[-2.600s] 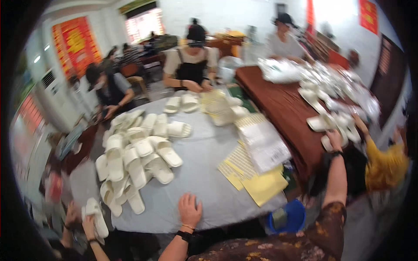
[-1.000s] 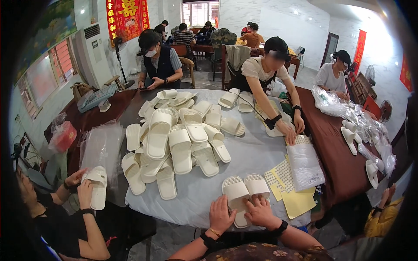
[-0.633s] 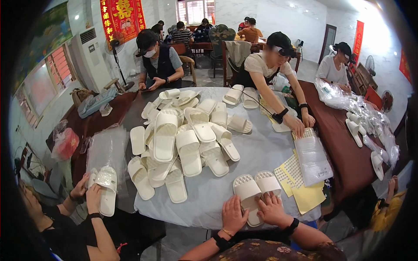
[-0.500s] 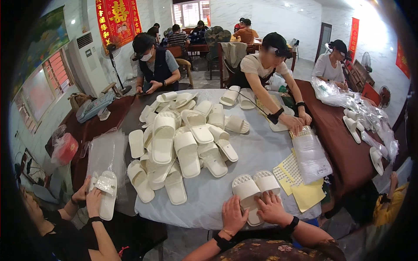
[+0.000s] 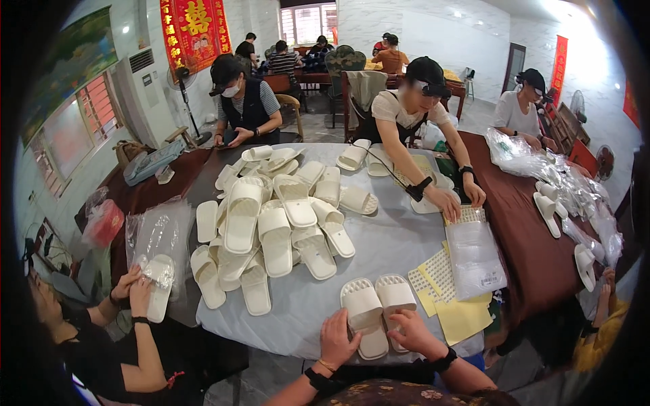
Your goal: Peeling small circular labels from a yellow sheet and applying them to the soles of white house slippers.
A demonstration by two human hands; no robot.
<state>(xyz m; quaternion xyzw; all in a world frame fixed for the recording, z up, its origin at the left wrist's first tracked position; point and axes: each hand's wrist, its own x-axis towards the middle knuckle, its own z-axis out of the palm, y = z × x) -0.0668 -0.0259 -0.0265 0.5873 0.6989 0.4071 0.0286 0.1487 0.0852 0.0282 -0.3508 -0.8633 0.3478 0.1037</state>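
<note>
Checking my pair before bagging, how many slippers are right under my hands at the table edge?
2: a white slipper under the left hand and a second white slipper beside it, under the right hand. The big pile lies apart.

Single head-worn fisheye view, down over the round table [image 5: 399, 250], near.

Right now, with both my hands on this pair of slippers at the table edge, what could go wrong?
1. The pair lies near the table edge under your left hand and right hand; a pull could drop it.
2. The slipper pile is loosely heaped; a nudge may spill it.
3. The yellow sheets overhang and could slide off.
</note>
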